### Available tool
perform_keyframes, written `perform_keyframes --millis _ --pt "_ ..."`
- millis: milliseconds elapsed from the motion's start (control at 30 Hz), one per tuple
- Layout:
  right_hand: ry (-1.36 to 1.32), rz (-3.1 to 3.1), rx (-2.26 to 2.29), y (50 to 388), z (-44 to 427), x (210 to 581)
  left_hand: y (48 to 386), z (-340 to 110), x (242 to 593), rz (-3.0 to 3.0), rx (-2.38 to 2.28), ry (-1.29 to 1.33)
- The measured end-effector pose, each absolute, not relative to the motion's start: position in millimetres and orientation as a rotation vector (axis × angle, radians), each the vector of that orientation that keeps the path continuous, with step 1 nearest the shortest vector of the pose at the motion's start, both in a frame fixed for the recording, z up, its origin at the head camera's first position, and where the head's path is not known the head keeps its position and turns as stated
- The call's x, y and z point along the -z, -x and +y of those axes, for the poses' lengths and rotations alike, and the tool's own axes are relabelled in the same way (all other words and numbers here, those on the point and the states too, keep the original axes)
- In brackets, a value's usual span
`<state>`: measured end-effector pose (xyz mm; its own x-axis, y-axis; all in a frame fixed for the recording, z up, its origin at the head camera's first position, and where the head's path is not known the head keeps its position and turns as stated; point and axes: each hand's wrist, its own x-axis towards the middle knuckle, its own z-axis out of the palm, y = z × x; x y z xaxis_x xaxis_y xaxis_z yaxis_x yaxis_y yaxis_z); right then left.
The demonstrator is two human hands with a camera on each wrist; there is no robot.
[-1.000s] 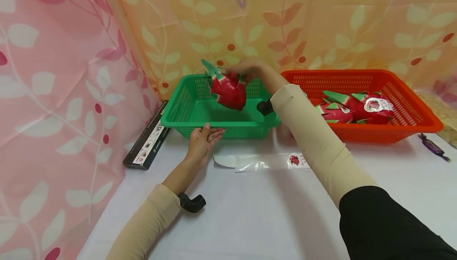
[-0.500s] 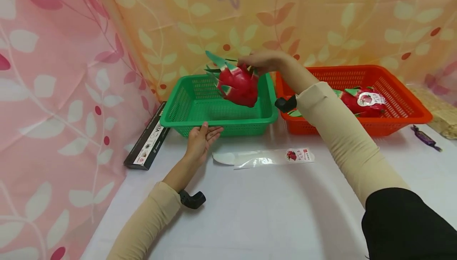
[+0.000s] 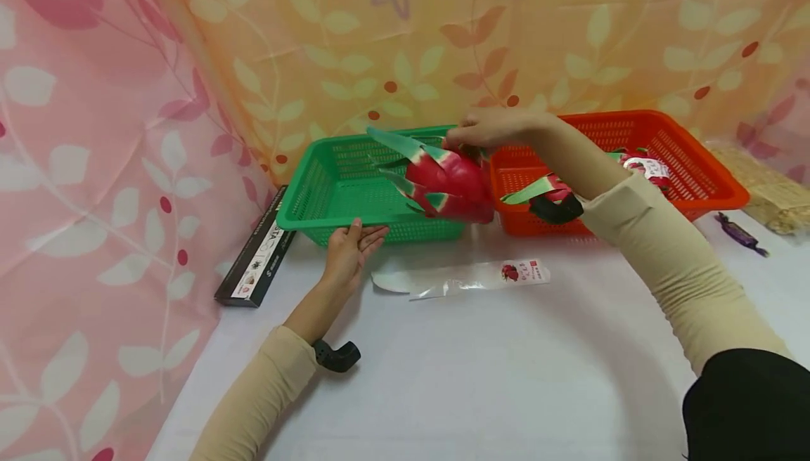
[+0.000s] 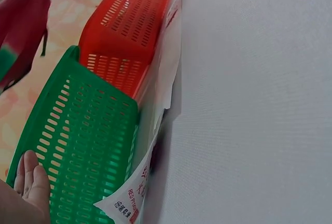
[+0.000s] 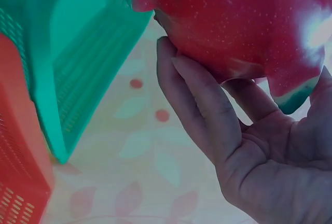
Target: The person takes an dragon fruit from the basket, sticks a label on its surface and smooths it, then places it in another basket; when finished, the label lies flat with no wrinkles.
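My right hand (image 3: 484, 128) grips a large red dragon fruit (image 3: 451, 183) with long green-tipped scales, holding it up by its far end. The fruit hangs in front of the gap between the green basket (image 3: 373, 225) and the orange-red basket (image 3: 690, 206). In the right wrist view, curled fingers (image 5: 207, 105) press against its underside. My left hand (image 3: 344, 254) touches the front rim of the green basket, its fingers fairly straight against the outer wall in the left wrist view. More dragon fruits (image 3: 654, 169) lie in the orange-red basket, partly hidden by my right arm.
A white knife-shaped item in clear packaging (image 3: 462, 280) with a dragon fruit label lies before the baskets. A black box (image 3: 256, 264) stands left of the green basket. At the right are a purple-wrapped sweet (image 3: 740, 234) and a tan package (image 3: 768, 187). Patterned cloth hangs behind.
My right hand has carried the dragon fruit from over the green basket rightward and nearer to me, towards the orange-red basket. My left hand stays at the green basket's rim.
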<state>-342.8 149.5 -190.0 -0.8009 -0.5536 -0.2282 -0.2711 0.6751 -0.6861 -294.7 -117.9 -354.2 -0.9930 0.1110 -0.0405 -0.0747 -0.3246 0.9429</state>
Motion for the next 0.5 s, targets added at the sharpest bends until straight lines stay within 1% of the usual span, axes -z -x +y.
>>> perform_keyframes --millis 167,333,500 --pt "0.800 2.446 0.787 301 155 211 294 -121 351 1.751 -2.483 -0.037" --pt "0.929 2.418 0.694 260 159 246 293 -123 349 1.769 -2.478 -0.040" --pt "0.978 2.425 0.627 228 160 273 294 -124 350 1.774 -2.479 -0.060"
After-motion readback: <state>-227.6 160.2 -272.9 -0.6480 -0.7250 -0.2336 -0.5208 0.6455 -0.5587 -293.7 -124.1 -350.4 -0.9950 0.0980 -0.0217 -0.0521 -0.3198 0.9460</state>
